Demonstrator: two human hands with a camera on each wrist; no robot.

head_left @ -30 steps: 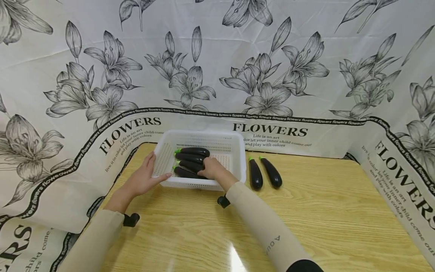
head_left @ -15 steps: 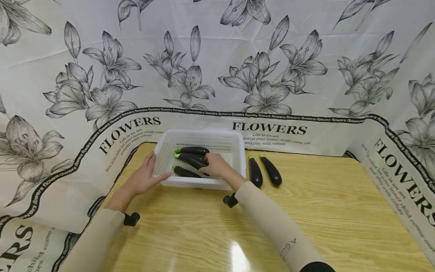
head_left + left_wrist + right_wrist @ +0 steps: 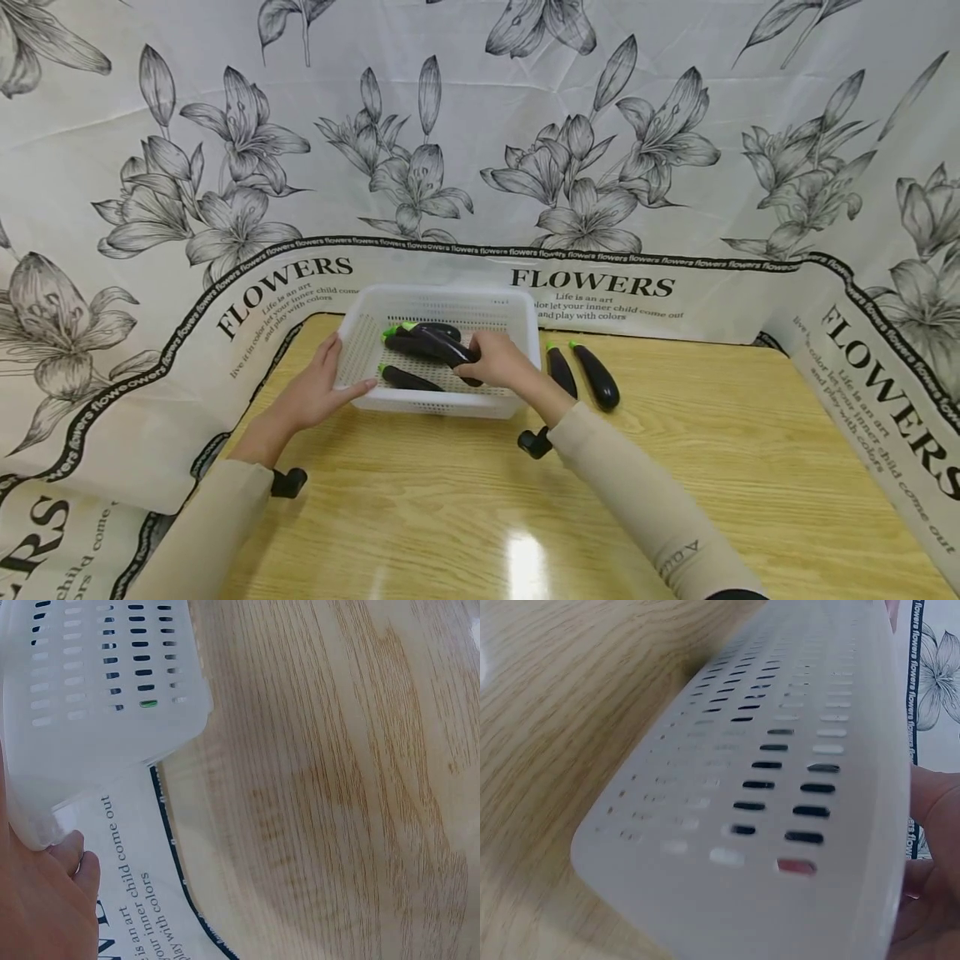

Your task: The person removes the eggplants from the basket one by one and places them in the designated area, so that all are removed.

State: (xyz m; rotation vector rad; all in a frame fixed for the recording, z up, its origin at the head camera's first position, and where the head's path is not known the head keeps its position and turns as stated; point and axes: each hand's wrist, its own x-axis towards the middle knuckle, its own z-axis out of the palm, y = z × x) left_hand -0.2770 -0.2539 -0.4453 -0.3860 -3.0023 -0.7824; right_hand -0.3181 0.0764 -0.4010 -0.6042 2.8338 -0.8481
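Observation:
A white perforated plastic basket (image 3: 435,402) sits on the table with several dark purple eggplants inside. My left hand (image 3: 315,393) grips its left front corner, thumb along the front rim; curled fingertips (image 3: 71,855) show at the rim in the left wrist view. Inside the basket, my right hand (image 3: 501,363) holds an eggplant (image 3: 442,343) by its blunt end, its green stem pointing to the back left. That eggplant overlaps another eggplant (image 3: 405,343) behind it. Closest to the front wall lies a separate eggplant (image 3: 408,379). In the right wrist view the basket wall (image 3: 727,772) partly covers the right hand.
Right of the basket, two eggplants lie on the wooden table (image 3: 675,467): one (image 3: 561,371) partly behind the right forearm, the other (image 3: 597,377) beside it. A white cloth (image 3: 420,200) printed with flowers and lettering hangs behind and along the sides.
My right hand has pulled one eggplant up and to the right from between the others, leaving a gap before the front one. The left hand stays on the basket.

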